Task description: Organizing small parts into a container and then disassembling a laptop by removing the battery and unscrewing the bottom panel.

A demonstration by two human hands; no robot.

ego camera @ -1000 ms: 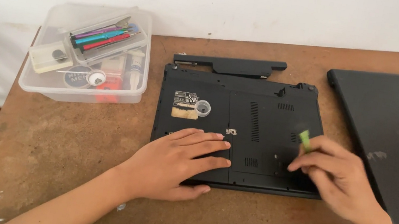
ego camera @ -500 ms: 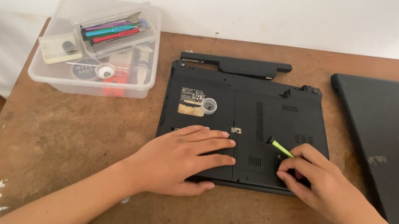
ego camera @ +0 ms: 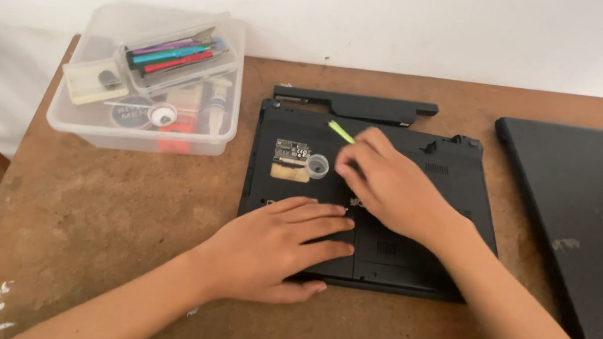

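On brown table [ego camera: 113, 205], upturned black laptop [ego camera: 429, 272] pressed flat by open left hand [ego camera: 277, 250], green-tipped tool [ego camera: 341, 131] pinched in right hand [ego camera: 395, 183], small clear cap [ego camera: 316, 166] just left.

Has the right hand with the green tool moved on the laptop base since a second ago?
Yes. The right hand, holding the green tool, has shifted from the upturned laptop base's right side toward its middle, beside the small clear cap.

matt black plastic laptop base [ego camera: 422, 211], rough wooden table [ego camera: 109, 228].
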